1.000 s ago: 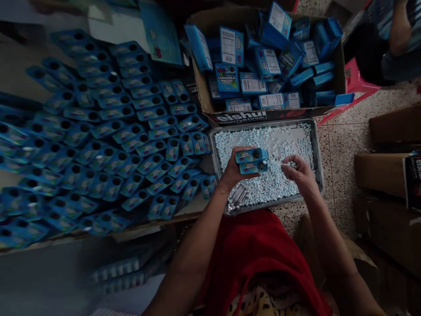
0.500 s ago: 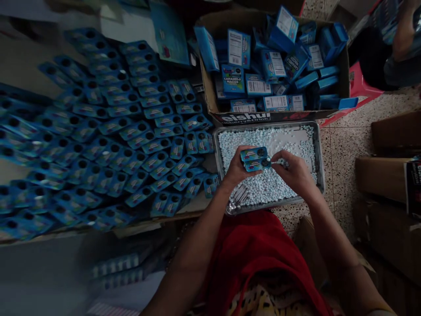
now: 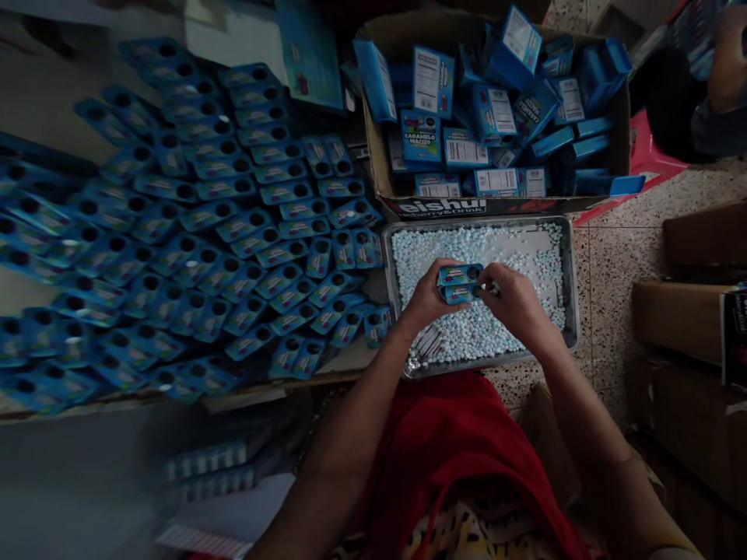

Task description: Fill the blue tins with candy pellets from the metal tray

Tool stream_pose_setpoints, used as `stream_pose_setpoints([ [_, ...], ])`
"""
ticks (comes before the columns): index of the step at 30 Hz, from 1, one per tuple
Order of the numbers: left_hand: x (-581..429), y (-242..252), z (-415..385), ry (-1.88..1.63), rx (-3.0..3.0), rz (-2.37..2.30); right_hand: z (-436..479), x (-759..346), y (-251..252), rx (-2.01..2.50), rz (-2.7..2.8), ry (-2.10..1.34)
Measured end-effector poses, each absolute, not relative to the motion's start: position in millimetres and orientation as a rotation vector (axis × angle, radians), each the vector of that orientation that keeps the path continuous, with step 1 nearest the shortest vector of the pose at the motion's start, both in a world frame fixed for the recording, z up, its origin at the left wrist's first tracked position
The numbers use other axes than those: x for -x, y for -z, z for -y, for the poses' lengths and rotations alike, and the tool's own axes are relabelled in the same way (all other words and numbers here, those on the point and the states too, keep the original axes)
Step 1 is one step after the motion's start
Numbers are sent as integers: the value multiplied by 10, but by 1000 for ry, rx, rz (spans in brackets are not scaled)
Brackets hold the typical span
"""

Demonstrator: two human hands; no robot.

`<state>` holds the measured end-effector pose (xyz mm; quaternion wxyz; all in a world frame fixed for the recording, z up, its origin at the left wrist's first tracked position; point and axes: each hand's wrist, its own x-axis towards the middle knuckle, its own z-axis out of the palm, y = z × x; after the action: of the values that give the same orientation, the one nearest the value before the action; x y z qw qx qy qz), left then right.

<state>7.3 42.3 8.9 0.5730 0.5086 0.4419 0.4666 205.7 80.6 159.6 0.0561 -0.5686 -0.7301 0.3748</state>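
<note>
the left forearm (image 3: 355,435) and the right forearm (image 3: 583,435) are bare along the whole length that shows, down to the picture's lower edge. the left hand (image 3: 426,302) and the right hand (image 3: 517,305) are bare as well. between the arms lies a bright red garment (image 3: 461,443), plain and of one colour, its cloth in soft folds with a rounded far edge. whether it is an apron, a skirt or a shirt cannot be told. below it, at the bottom edge, a strip of printed fabric (image 3: 461,538) shows: pale cream-yellow with dark spots, like an animal print. dim light hides seams and finer detail.
</note>
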Motion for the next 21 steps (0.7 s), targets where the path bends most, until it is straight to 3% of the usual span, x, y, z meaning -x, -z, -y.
stream_pose_setpoints([
  [9, -106, -118, -394, -960, -1219, -1100, -785, -1946, -1456, 1695, 2311, -981],
  [15, -68, 23, -347, -1005, -1111, -1003, -664, -2144, -1308, 1561, 1582, -1051],
  [21, -2, 164, -260, -1010, -906, -889, -402, -2638, -959, 1840, 1099, -1088],
])
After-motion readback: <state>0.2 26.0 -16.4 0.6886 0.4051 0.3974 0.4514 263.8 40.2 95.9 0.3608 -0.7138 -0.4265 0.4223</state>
